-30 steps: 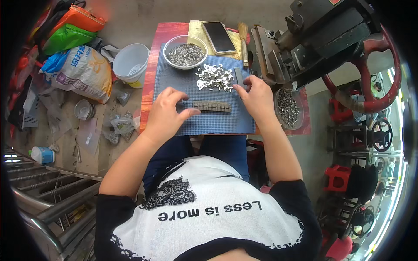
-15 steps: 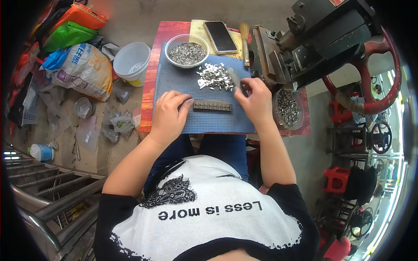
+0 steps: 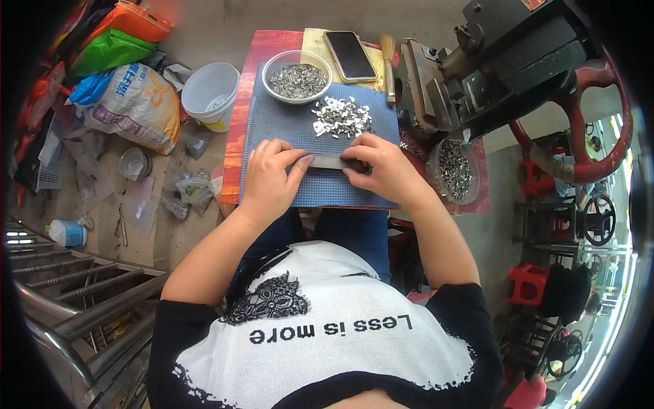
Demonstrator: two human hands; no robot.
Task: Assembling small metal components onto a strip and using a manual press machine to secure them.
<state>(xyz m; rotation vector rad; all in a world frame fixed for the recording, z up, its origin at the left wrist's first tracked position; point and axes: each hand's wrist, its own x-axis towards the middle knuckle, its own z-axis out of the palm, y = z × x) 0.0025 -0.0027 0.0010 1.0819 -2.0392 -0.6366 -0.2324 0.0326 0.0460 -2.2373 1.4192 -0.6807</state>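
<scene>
My left hand [image 3: 272,176] is closed, thumb and fingers pinching the left end of a dark slotted metal block that lies on the blue textured mat [image 3: 269,129]. Across the block rests a flat grey metal strip [image 3: 330,162], covering most of it. The fingers of my right hand [image 3: 385,170] grip this strip at its right end. Just beyond the hands, a loose pile of small silvery metal pieces [image 3: 340,117] is spread on the mat. Behind the pile to the left stands a clear bowl [image 3: 330,80] of similar thin pieces.
A phone [image 3: 350,56] lies on a yellow cloth beside a brush [image 3: 389,68]. To the right are a tub of metal pieces [image 3: 454,170] and a dark press with a red handwheel [image 3: 621,112]. A white bucket [image 3: 210,88] and bags [image 3: 129,109] stand left of the table.
My right hand has come left and down, bringing the grey strip from a raised tilt beside the pile flat onto the slotted block. My left hand has shifted slightly right.
</scene>
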